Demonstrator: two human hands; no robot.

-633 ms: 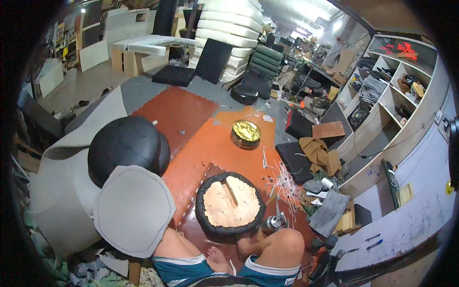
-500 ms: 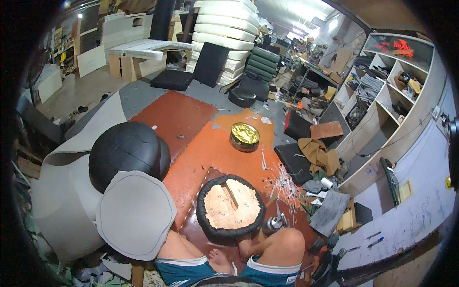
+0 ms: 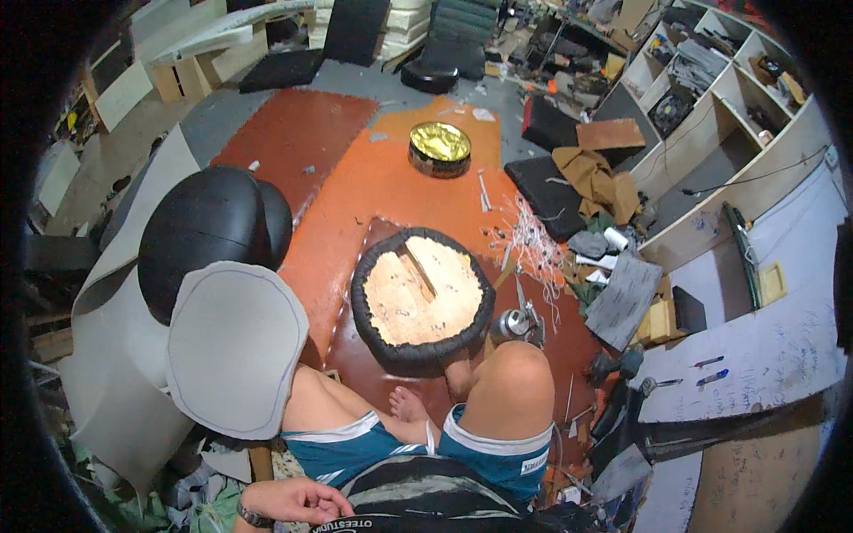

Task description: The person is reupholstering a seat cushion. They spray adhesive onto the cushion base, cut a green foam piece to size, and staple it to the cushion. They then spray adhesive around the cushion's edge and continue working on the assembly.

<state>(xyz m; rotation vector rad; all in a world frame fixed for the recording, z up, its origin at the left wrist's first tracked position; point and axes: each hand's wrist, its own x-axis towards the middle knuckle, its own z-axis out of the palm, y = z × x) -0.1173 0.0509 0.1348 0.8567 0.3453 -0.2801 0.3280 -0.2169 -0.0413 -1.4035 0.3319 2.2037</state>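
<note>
left hand (image 3: 302, 500) held low at 7 o'clock, fingers loosely curled by shirt (image 3: 444, 522), grip cannot be told | right hand out of view, fingers' state unknown | wood-backed round cushion (image 3: 418, 306) laid centre | tin (image 3: 437, 165), gold-coloured inside, at 12 o'clock | shelf unit (image 3: 773, 164) at 2 o'clock, grey cloth (image 3: 702, 67) stacked in it

White lettering (image 3: 343, 525) stands on the dark shirt (image 3: 426, 487), small print (image 3: 535, 465) on the teal shorts (image 3: 493, 462), handwriting (image 3: 786, 351) on the pale panel (image 3: 684, 402).
</note>
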